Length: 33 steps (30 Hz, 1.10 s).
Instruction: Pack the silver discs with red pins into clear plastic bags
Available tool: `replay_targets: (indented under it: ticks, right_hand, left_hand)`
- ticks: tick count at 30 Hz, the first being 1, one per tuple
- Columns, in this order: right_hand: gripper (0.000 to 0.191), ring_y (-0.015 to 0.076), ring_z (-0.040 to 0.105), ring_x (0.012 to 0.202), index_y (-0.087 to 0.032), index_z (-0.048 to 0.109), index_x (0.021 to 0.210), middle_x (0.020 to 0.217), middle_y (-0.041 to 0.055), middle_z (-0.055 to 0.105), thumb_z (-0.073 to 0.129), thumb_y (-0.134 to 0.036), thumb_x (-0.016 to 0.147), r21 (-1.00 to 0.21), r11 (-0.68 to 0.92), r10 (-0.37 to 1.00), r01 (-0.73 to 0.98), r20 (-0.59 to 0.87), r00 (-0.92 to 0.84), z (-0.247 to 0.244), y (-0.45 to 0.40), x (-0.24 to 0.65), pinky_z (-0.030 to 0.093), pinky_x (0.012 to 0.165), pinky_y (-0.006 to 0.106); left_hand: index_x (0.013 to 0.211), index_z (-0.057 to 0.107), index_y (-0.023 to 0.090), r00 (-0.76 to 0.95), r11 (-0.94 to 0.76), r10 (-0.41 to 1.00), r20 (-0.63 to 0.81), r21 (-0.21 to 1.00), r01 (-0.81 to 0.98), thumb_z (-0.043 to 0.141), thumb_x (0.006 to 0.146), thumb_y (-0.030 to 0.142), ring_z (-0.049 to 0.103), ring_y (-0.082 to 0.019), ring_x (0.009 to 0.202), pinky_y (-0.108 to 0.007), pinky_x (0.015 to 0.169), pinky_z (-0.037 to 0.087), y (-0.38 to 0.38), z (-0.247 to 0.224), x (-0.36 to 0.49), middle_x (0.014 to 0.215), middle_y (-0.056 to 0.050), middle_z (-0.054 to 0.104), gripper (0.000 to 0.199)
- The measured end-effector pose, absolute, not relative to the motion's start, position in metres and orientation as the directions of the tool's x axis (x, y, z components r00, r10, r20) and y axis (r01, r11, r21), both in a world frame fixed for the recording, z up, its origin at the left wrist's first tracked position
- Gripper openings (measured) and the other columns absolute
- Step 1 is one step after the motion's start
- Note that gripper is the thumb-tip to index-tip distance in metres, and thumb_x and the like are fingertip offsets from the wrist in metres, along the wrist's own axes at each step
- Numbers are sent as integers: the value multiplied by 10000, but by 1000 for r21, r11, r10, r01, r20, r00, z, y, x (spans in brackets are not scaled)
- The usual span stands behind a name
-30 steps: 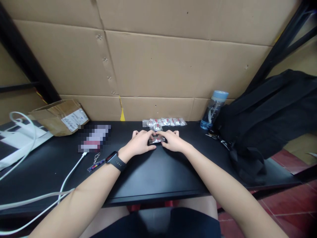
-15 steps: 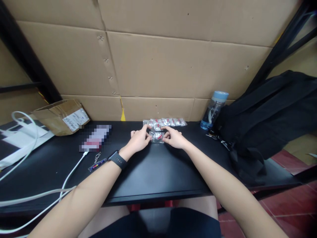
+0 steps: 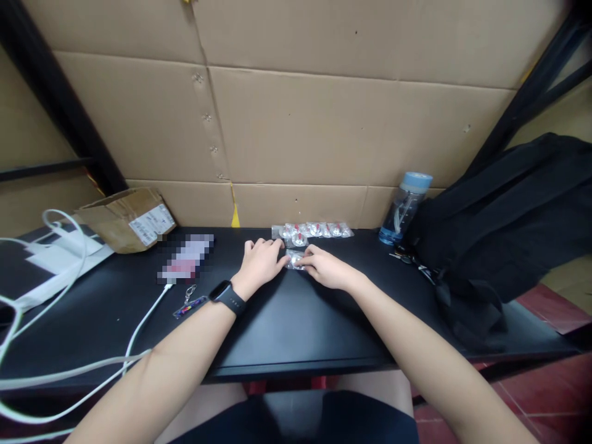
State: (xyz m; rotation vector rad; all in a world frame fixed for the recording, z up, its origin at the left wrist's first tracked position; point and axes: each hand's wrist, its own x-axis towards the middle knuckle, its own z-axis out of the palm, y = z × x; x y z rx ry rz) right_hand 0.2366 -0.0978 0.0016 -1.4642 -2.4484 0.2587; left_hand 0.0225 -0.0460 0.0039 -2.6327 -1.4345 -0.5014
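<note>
Black desk (image 3: 300,333) | right hand (image 3: 328,269) on clear packet (image 3: 292,254) | left hand (image 3: 261,263) at edge

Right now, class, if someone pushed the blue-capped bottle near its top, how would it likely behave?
The blue-capped bottle might tip, being taller than wide. Once toppled, its rounded body could roll. Its smooth-looking sides may feel slippery.

From afar I saw the left hand (image 3: 263,265) and right hand (image 3: 329,269) at a clear packet (image 3: 293,257) on the black bench (image 3: 300,327), similar packets (image 3: 337,230) lined up behind it, a bottle (image 3: 403,209) farther right.
</note>
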Motion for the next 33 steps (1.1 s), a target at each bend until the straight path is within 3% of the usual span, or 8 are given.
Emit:
replay_targets:
  ticks: [4, 9, 16, 20, 24, 27, 30, 33]
  right_hand:
    - [356, 260, 609, 1084, -287, 719, 1269, 1181, 113, 596, 490, -249, 1000, -163, 346, 938, 924, 75, -338, 8, -97, 247, 451, 947, 377]
    - [427, 338, 548, 1216, -271, 638, 1384, 1358, 161, 576, 484, -343, 992, -46, 156, 988, 987, -4, -156, 13, -93, 260, 420, 993, 470]
    - [498, 349, 454, 1357, -248, 542, 1465, 1532, 134, 490, 419, -388, 1003, -93, 124, 992, 988, 24, -122, 9, -86, 267, 368, 1064, 546]
    - [515, 349, 420, 1402, -250, 509, 1487, 1575, 124, 447, 402, -391, 1004, -125, 113, 994, 986, 4, -113, 8, -84, 267, 345, 1092, 554]
    - [565, 382, 404, 1424, -240, 448, 1529, 1610, 150, 389, 389, -438, 1004, -141, 96, 994, 985, -33, -102, 6, -86, 262, 311, 1113, 590]
    - [643, 408, 320, 1485, -253, 367, 1576, 1667, 143, 281, 366, -534, 997, -173, 40, 994, 984, -94, -57, 4, -90, 256, 268, 1145, 611]
    - [749, 409, 172, 1549, -290, 246, 1621, 1713, 117, 132, 336, -653, 973, -192, -65, 982, 979, -188, 28, 3, -91, 254, 202, 1187, 603]
    - [910, 429, 41, 1563, -328, 148, 1633, 1723, 92, 29, 336, -811, 886, -179, -193, 945, 965, -298, 134, 3, -88, 258, 114, 1205, 632]
  left_hand:
    - [1063, 658, 243, 442, -492, 844, 303, 109, 864, 531, 941, 418, 592, -328, 1080, -454, 894, 308, -42, 11, 13, 1074, -90, 734, 248]
    - [1038, 687, 252, 402, -438, 886, 231, 129, 890, 554, 904, 414, 583, -328, 1092, -477, 913, 330, -34, 12, 2, 1076, -91, 730, 249]
    - [1075, 697, 250, 379, -405, 909, 173, 153, 901, 542, 893, 435, 563, -347, 1152, -527, 960, 356, -30, 8, -4, 1161, -115, 691, 303]
    - [1233, 649, 259, 405, -422, 906, 123, 190, 886, 526, 896, 478, 535, -358, 1249, -539, 1020, 377, -21, 0, -11, 1351, -129, 601, 420]
    - [1389, 571, 221, 458, -464, 885, 81, 210, 861, 467, 922, 520, 529, -338, 1305, -476, 1095, 390, -12, -7, -17, 1466, -151, 522, 564]
    - [1485, 504, 232, 435, -430, 900, 27, 218, 876, 421, 936, 572, 395, -357, 1448, -504, 1175, 313, -11, -9, -17, 1579, -147, 424, 651]
    - [1566, 394, 326, 365, -343, 929, -58, 230, 911, 334, 961, 611, 172, -387, 1551, -663, 1188, 185, -14, -10, -13, 1684, -75, 258, 671]
    - [1589, 320, 386, 321, -289, 940, -118, 227, 930, 269, 976, 612, 80, -401, 1565, -766, 1139, 127, -16, -10, -9, 1710, -28, 152, 655]
